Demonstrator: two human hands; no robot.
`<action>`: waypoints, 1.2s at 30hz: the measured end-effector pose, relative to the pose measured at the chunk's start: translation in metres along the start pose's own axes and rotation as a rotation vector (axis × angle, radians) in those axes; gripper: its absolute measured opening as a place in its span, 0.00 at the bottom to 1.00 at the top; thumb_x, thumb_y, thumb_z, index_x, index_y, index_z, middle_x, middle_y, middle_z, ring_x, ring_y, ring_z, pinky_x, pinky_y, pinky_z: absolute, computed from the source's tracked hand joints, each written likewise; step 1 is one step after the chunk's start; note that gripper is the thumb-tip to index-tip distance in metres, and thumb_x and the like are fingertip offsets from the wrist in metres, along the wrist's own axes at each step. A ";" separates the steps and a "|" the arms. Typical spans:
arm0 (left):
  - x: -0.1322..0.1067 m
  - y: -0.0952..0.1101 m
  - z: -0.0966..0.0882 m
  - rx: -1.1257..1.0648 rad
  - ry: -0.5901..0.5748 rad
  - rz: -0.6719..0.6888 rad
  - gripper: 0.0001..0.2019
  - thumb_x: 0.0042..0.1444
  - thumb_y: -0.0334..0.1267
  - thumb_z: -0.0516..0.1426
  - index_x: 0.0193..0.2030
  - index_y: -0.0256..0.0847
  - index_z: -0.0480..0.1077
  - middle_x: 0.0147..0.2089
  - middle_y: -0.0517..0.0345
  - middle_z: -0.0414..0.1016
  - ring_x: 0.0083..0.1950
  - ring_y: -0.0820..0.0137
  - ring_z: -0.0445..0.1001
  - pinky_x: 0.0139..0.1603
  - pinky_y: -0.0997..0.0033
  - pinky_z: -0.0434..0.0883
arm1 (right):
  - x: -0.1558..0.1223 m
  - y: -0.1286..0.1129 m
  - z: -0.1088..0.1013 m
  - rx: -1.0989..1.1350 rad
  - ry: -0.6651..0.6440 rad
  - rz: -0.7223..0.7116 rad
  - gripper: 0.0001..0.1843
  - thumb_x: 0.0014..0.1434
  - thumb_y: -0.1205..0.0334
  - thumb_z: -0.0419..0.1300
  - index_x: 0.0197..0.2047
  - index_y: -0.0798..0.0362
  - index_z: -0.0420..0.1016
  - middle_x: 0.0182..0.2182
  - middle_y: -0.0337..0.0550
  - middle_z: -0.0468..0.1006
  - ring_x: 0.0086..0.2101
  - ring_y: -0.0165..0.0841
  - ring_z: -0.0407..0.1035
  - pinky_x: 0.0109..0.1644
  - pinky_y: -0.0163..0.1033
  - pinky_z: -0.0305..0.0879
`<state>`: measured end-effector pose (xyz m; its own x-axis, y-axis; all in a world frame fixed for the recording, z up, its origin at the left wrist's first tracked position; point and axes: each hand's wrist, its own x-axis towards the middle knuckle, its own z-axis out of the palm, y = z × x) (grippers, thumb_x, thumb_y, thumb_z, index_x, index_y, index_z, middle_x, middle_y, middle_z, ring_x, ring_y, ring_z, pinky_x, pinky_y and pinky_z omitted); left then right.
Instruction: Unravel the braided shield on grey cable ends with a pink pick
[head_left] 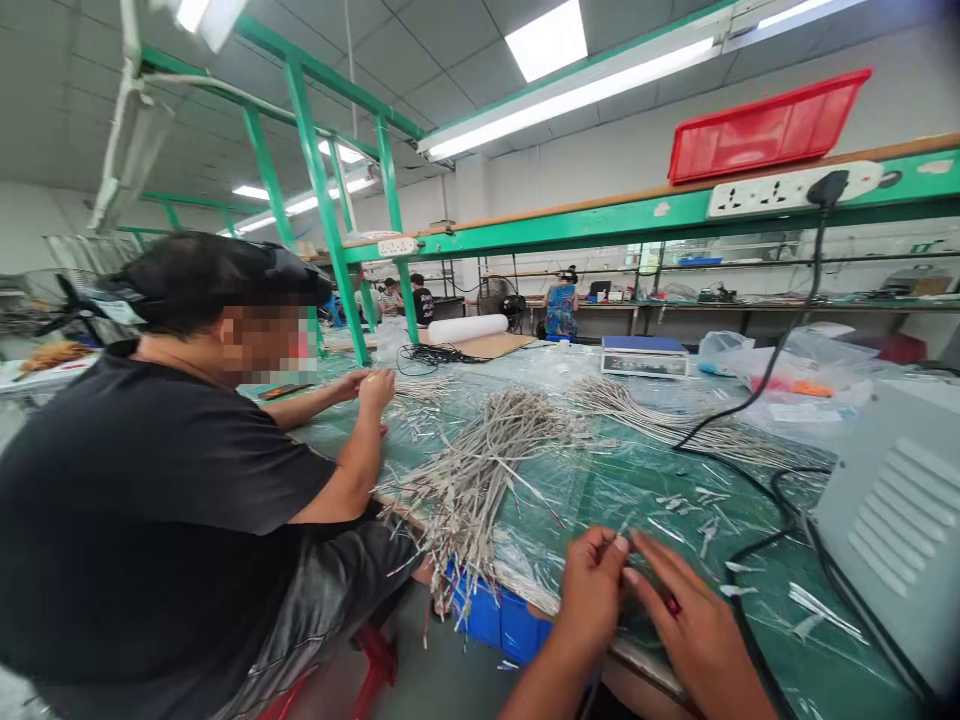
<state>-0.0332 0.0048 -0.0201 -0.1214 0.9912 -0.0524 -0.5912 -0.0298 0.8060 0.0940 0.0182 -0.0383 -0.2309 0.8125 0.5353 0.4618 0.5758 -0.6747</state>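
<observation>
My left hand [589, 592] is closed over the table's near edge, its thumb and forefinger pinching the end of a thin grey cable [624, 533]. Fingers mostly hide this cable. My right hand [694, 615] meets it from the right, thumb and fingertips drawn together at the same spot. A small dark red bit shows between the right-hand fingers; what it belongs to is unclear. Left of my hands lies a large bundle of grey cables [487, 460], its stripped ends hanging over the edge. White scraps [705, 535] are scattered beyond my right hand.
A co-worker [172, 480] sits on the left, hands raised over the table. A grey vented machine [892, 510] stands at right, with a black power cord [772, 370] nearby. Farther back are more cables [660, 415], a scale [645, 357] and plastic bags [795, 370]. A blue bin [499, 620] sits below the edge.
</observation>
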 end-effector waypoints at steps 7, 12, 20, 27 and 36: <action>-0.004 -0.002 0.002 0.146 -0.047 0.088 0.20 0.45 0.54 0.65 0.26 0.38 0.68 0.16 0.67 0.60 0.16 0.79 0.51 0.19 0.72 0.46 | 0.004 0.030 0.001 0.154 -0.065 0.228 0.24 0.54 0.41 0.60 0.43 0.50 0.83 0.41 0.50 0.85 0.39 0.47 0.80 0.43 0.43 0.78; -0.006 -0.006 0.002 0.191 0.003 0.160 0.22 0.44 0.56 0.65 0.25 0.38 0.68 0.17 0.66 0.60 0.19 0.78 0.51 0.22 0.71 0.48 | 0.004 0.018 0.001 0.097 -0.112 0.144 0.24 0.59 0.39 0.54 0.32 0.50 0.78 0.28 0.47 0.83 0.29 0.42 0.78 0.33 0.40 0.74; -0.004 -0.008 0.000 0.173 0.021 0.215 0.23 0.46 0.57 0.65 0.26 0.38 0.66 0.16 0.70 0.56 0.17 0.80 0.48 0.19 0.74 0.44 | 0.002 0.003 0.005 0.005 -0.068 0.032 0.17 0.63 0.49 0.50 0.29 0.48 0.72 0.27 0.45 0.80 0.29 0.42 0.75 0.35 0.44 0.69; 0.000 -0.009 -0.007 0.148 -0.003 0.187 0.12 0.63 0.44 0.57 0.34 0.37 0.67 0.20 0.72 0.58 0.15 0.82 0.50 0.15 0.80 0.52 | 0.006 -0.004 0.000 0.007 -0.063 0.074 0.10 0.59 0.59 0.56 0.28 0.49 0.72 0.30 0.44 0.81 0.31 0.40 0.75 0.37 0.41 0.66; 0.004 0.002 -0.009 0.094 -0.056 0.128 0.09 0.64 0.40 0.56 0.37 0.35 0.69 0.21 0.71 0.59 0.15 0.83 0.51 0.14 0.81 0.53 | 0.008 -0.022 -0.003 -0.035 -0.039 0.126 0.10 0.62 0.65 0.57 0.30 0.55 0.73 0.29 0.41 0.79 0.31 0.33 0.73 0.36 0.37 0.66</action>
<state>-0.0419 0.0079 -0.0244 -0.1448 0.9858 0.0853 -0.4958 -0.1469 0.8559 0.0844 0.0117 -0.0179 -0.2018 0.8812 0.4274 0.5184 0.4664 -0.7168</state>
